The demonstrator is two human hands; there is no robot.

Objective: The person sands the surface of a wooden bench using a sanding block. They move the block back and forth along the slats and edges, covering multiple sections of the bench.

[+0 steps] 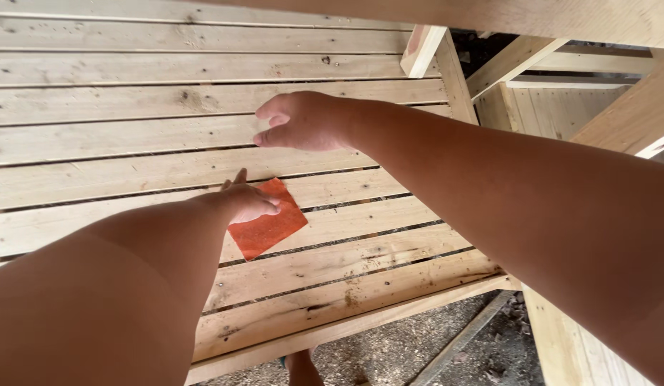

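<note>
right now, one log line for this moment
left hand pressing orange sandpaper | slatted wood panel | right hand resting, curled
</note>
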